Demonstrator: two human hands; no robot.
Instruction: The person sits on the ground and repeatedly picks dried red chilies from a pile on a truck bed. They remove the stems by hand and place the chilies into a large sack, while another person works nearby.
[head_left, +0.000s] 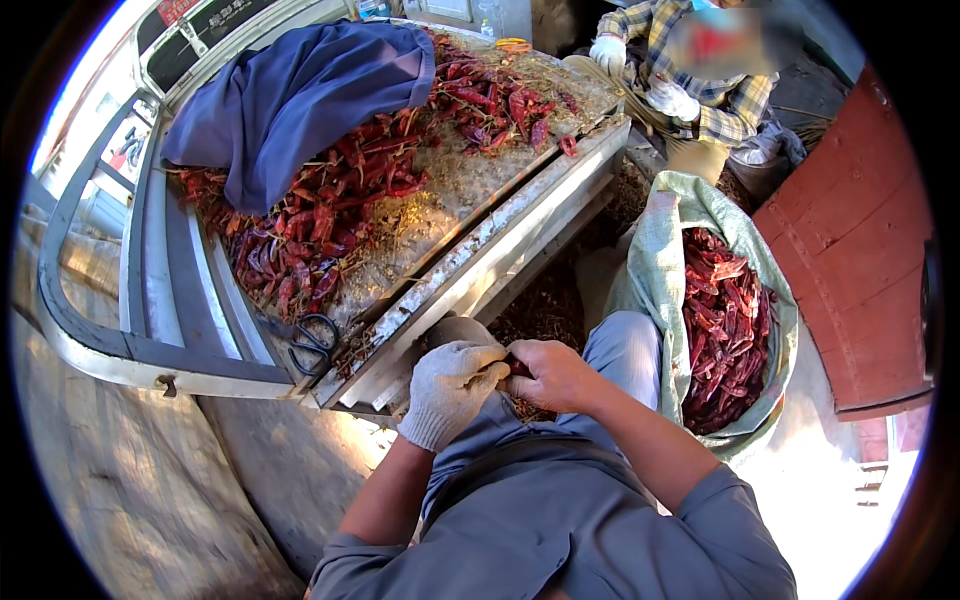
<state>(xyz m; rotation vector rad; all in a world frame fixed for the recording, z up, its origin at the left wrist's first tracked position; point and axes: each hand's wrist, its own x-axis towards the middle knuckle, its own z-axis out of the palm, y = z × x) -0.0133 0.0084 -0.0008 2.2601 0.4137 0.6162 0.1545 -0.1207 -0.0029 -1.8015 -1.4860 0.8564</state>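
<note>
My left hand (452, 386), in a white knitted glove, meets my bare right hand (553, 375) above my lap. Between them is a dark dried red chili pepper (519, 367), mostly covered by fingers. My right thumb and fingers close around it, and the left fingertips pinch at its near end. Just beyond my hands runs the metal edge of a truck bed (510, 202), bearing a heap of dried red chili peppers (322, 217). To my right a pale green woven sack (652, 262) stands with its mouth spread, holding dark red dried chilies (724, 337).
Black-handled scissors (313, 346) lie at the bed's near left corner. A blue cloth (315, 97) covers part of the heap. Orange scissor-like handles (514, 46) lie farther back. Across the bed sits a person in white gloves (673, 99). A red metal panel (847, 277) stands right.
</note>
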